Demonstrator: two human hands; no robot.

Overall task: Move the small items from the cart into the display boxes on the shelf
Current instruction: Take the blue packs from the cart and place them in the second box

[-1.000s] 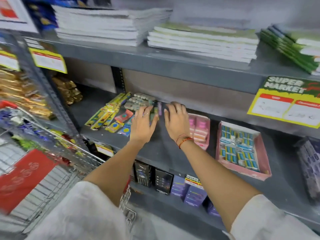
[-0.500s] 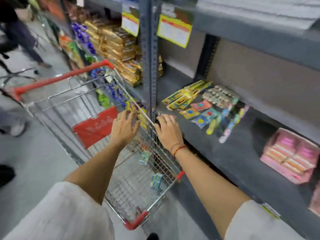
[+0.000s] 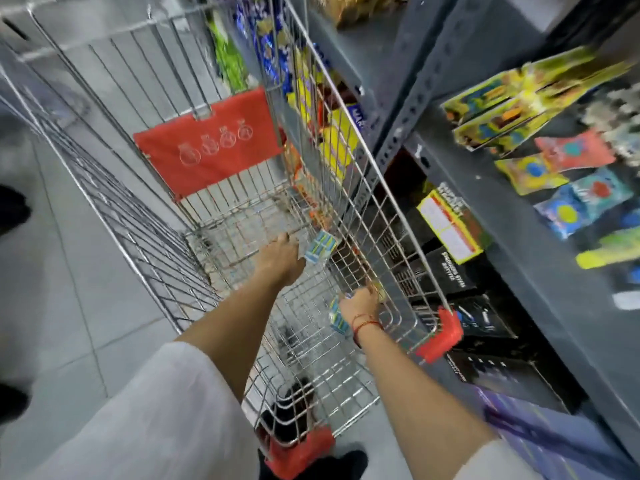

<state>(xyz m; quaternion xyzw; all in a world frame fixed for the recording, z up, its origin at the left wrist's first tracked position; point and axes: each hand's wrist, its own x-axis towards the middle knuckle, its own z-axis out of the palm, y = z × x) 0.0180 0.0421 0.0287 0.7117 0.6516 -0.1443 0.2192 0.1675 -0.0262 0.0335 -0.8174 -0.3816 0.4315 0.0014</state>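
- Nearest us, our right hand [image 3: 360, 301] is deep in the cart [image 3: 408, 237], by its shelf-side wall; half a second ago it sat on the cart's top rim. A blue-striped pack [image 3: 337, 315] lies against the heel of the hand, and the fingers curl round something at the wire, but blur keeps us from telling whether they grip anything.
- A little further in, our left hand [image 3: 280, 256] reaches the cart floor, having also come down from the rim. Its fingertips touch a second pack [image 3: 320, 247] that leans near the wall; the fingers look loosely curved, not yet closed on it, we judge.
- So we have swung away from the shelf [image 3: 540, 258], where both hands lay flat a second ago, and are starting a fresh pickup.
- Beyond the hands the cart floor looks mostly bare up to the red flap [image 3: 207, 143], so we judge few small items remain to move.
- Furthest right, on the shelf, loose coloured packets [image 3: 568, 150] lie in view; the display boxes are out of frame now, so we must turn back to fill them.
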